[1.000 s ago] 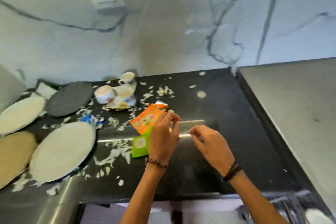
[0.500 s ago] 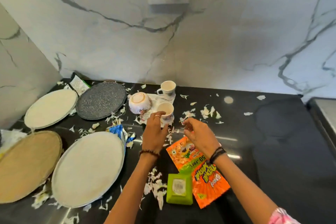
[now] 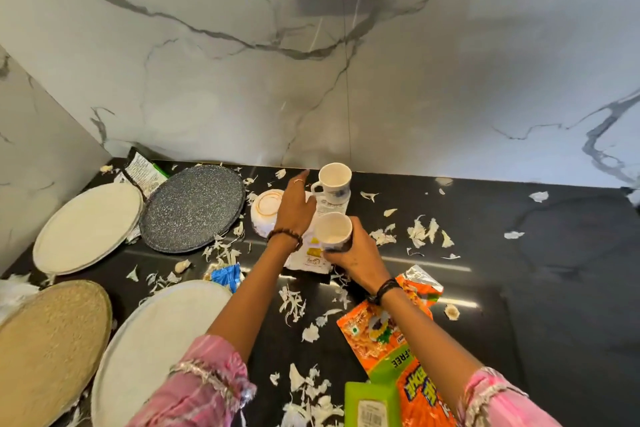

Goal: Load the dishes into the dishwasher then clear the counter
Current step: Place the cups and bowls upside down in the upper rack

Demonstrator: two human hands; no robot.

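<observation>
Two hands work a littered black counter [image 3: 519, 288]: the right hand [image 3: 356, 253] grips a white cup [image 3: 333, 230], while the left hand [image 3: 294, 208], fingers extended, reaches toward a second cup [image 3: 334, 180] near the marble wall; an overturned bowl [image 3: 265, 211] sits beside it.

The right hand [image 3: 353, 253] grips a cup [image 3: 333, 230] with curled fingers, while the left hand [image 3: 297, 208] reaches forward with straight fingers, and both forearms are stretched ahead.
</observation>
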